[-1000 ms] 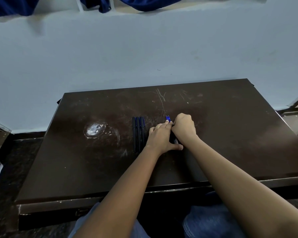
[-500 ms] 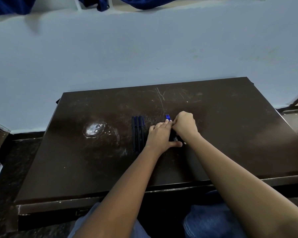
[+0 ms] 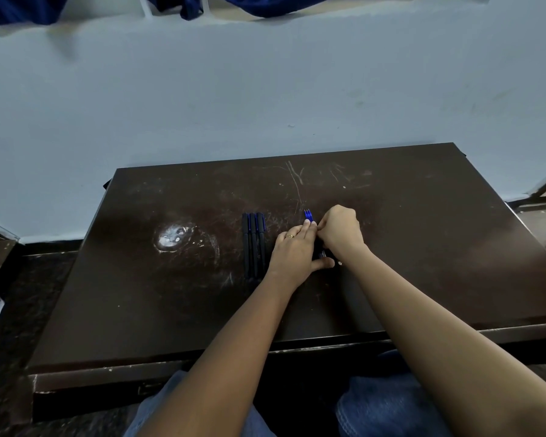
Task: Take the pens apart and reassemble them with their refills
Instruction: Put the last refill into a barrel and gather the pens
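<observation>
Remaining unmoved, left hand (image 3: 293,254) presses pens (image 3: 308,215) with straight fingers (image 3: 306,231); right hand (image 3: 339,230) pinches them.

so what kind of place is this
Likely a plain indoor room, perhaps a home: a scratched dark brown tabletop set against a bare pale blue wall, with dark blue cloth hanging above.

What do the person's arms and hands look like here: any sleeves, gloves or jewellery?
The left arm and right arm are bare, with no sleeve in view. Neither the left hand nor the right hand is gloved. The left hand has a thin gold-coloured ring on one of its fingers. No watch or bracelet shows on either wrist.
</observation>
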`<state>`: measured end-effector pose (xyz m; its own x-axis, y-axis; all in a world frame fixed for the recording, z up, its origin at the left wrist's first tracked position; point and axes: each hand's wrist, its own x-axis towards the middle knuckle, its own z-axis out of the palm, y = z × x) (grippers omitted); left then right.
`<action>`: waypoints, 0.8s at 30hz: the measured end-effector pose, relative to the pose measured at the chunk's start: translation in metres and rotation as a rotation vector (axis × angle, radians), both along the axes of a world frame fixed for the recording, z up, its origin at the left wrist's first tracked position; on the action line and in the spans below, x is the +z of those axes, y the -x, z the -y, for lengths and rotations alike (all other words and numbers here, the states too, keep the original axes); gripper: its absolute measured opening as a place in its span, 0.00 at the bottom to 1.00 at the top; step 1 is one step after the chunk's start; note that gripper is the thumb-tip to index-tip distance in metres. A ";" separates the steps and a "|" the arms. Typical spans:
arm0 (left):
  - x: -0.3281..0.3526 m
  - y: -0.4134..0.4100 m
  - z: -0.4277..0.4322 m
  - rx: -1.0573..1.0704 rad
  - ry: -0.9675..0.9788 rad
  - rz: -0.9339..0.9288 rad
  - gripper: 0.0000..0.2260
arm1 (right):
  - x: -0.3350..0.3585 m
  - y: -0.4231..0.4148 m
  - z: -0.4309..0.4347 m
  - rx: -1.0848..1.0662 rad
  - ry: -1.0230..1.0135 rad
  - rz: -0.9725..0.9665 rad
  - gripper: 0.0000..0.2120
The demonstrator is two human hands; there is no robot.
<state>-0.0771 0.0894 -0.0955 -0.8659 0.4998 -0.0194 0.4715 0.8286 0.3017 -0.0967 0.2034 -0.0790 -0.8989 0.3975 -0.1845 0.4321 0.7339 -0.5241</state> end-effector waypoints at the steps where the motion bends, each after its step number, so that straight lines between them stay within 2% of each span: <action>1: 0.000 0.000 0.000 0.001 -0.007 0.003 0.40 | 0.000 0.000 0.000 0.000 -0.002 0.000 0.05; 24: 0.002 0.004 0.003 -0.020 -0.044 0.046 0.42 | 0.001 0.001 0.000 0.004 -0.046 -0.002 0.05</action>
